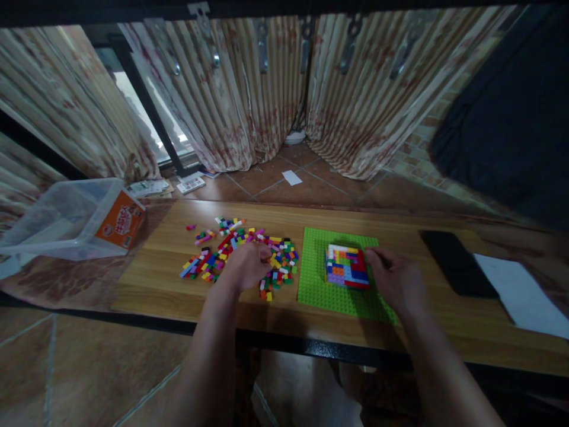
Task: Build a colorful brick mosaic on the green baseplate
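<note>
My left hand (248, 265) is over a loose pile of small coloured building bricks (281, 261), its fingers curled down among them. Whatever those fingers hold, if anything, is hidden. A green studded baseplate (313, 273) lies to the right of the pile. On it stands a low rectangular brick build (347, 267) in red, blue, white, purple, orange and yellow. At the build's right edge is my right hand (397, 281), thumb and fingers pinched together. Anything in that pinch is too small to make out.
The wooden table (151, 261) also bears a black phone-like slab (457, 261) and white paper (524, 290) at the right. A clear plastic box (66, 219) with an orange label is at the left. Patterned curtains (240, 101) hang behind.
</note>
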`<act>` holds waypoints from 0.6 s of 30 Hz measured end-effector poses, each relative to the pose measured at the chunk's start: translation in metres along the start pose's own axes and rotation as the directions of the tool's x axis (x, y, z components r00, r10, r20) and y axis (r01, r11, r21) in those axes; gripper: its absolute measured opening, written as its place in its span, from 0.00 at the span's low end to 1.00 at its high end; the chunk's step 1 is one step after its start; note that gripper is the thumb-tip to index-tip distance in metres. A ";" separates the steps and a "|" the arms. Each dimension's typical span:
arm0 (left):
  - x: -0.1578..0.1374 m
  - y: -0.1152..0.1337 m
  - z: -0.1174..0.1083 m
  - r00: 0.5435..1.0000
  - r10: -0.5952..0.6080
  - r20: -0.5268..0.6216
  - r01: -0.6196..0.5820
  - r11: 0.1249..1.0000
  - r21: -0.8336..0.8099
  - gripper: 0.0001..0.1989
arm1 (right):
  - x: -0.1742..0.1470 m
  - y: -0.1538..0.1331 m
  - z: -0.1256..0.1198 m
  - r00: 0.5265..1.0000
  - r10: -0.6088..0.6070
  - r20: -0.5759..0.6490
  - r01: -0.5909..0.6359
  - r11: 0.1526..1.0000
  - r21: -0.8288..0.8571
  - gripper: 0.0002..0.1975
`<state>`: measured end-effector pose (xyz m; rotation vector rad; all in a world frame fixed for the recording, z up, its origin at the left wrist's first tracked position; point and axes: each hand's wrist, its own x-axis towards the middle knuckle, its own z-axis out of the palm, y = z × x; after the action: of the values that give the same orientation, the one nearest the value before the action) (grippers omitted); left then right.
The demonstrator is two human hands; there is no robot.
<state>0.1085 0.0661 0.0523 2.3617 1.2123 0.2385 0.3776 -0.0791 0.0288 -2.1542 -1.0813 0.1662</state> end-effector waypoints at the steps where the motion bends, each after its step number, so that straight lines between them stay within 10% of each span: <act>1: 0.000 0.004 0.001 1.000 -0.028 0.014 0.027 0.999 0.036 0.04 | 0.000 -0.001 0.000 1.000 -0.006 0.000 0.006 1.000 -0.003 0.18; 18: 0.003 0.022 0.015 0.994 -0.108 -0.037 0.112 0.982 0.151 0.09 | 0.000 0.000 0.003 0.999 -0.009 0.033 0.010 1.000 -0.012 0.17</act>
<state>0.1317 0.0529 0.0498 2.4178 1.4155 0.1477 0.3766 -0.0780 0.0265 -2.1638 -1.1137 0.1914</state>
